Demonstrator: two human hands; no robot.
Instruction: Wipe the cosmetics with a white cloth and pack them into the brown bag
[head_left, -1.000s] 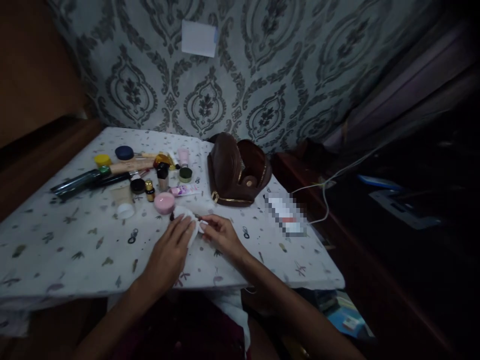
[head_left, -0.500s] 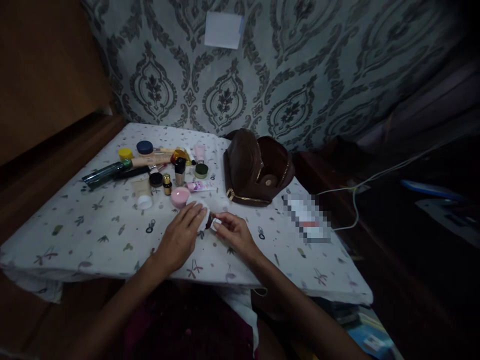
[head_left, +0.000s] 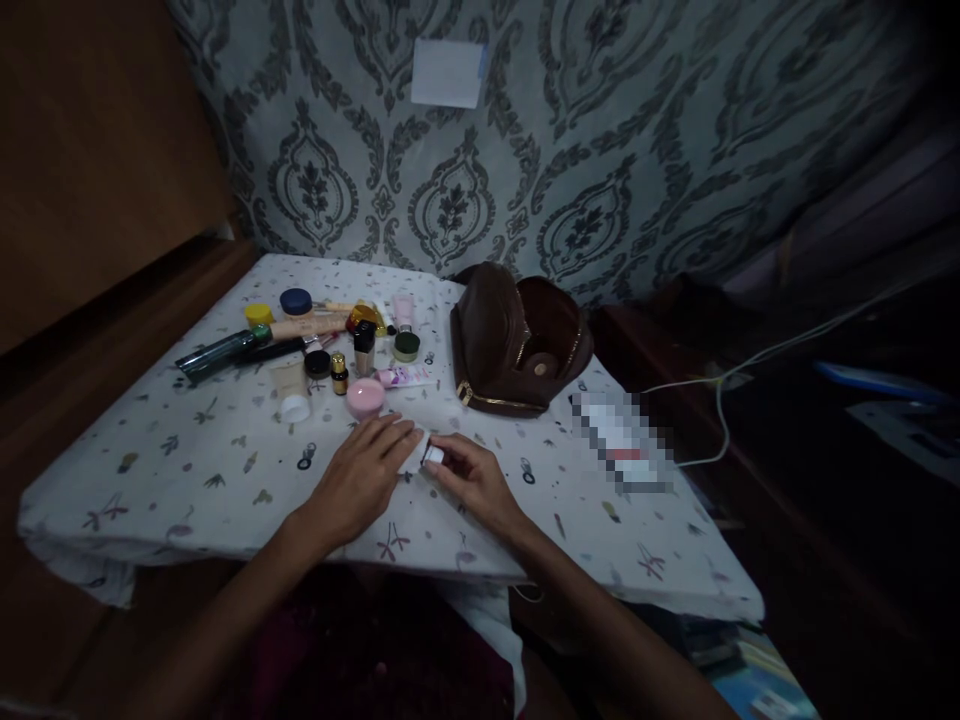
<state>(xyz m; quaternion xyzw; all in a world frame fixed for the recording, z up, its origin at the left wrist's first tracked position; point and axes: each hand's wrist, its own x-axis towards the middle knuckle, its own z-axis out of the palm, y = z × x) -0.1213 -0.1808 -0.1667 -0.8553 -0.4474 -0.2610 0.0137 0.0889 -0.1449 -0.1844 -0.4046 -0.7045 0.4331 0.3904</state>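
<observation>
Over the near middle of the table, my left hand [head_left: 361, 465] is closed on a white wipe [head_left: 415, 456], its fingers lying over most of it. My right hand [head_left: 476, 480] pinches a small dark container with a white end [head_left: 433, 454], right beside the wipe. The container's exact kind is hidden by the fingers. Just beyond my left hand sit a pink round jar [head_left: 365, 397] and a white-and-pink tube [head_left: 409, 377]. Close behind these stand a small dark bottle with a gold cap [head_left: 339, 375] and a black-capped foundation bottle [head_left: 364, 350].
An unzipped brown bag [head_left: 499, 345] stands at the back centre. Several cosmetics lie at the left, among them a beige tube [head_left: 291, 390], a blue-lidded jar [head_left: 296, 302] and a green bottle [head_left: 225, 350]. A pixelated flat object [head_left: 622, 440] and a white cable [head_left: 720, 420] are to the right.
My hands have drawn slightly closer together, and less of the container's dark part shows between wipe and fingers. The whole view has shifted a little; the other cosmetics and the bag stay in place.
</observation>
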